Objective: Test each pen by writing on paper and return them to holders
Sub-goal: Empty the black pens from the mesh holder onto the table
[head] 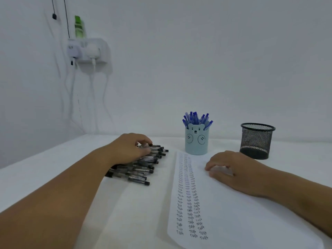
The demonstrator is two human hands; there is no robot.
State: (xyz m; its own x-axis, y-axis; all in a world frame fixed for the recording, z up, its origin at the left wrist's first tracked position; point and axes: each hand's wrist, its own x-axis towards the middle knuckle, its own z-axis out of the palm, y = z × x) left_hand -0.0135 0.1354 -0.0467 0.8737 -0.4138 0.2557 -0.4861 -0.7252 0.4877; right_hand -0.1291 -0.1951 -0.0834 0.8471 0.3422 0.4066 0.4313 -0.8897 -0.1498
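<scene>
We see a pile of black pens (pixel 142 166) lying on the white table (pixel 45 159), left of the paper, their capped ends pointing right. Our left hand (pixel 129 149) rests on the far end of that pile, fingers curled down, and its fingertips (pixel 146 141) appear to pinch the top pen by its end, though we cannot tell for certain that the grip has closed. Just right of the pile lies the sheet of paper (pixel 233 209), with three columns of the handwritten word "Test" running down its left side. Our right hand (pixel 231 169) lies palm down on the paper's far part, fingers loosely bent and touching the sheet, holding nothing. Beyond the paper stands a light blue holder (pixel 196 141) with a bear face, filled with upright blue pens (pixel 196 118). Right of it, well apart, a black mesh holder (pixel 256 141) stands. On the wall at far left hangs a white socket shelf (pixel 88 51) with plugs, cables and a green bottle (pixel 79 26).
</scene>
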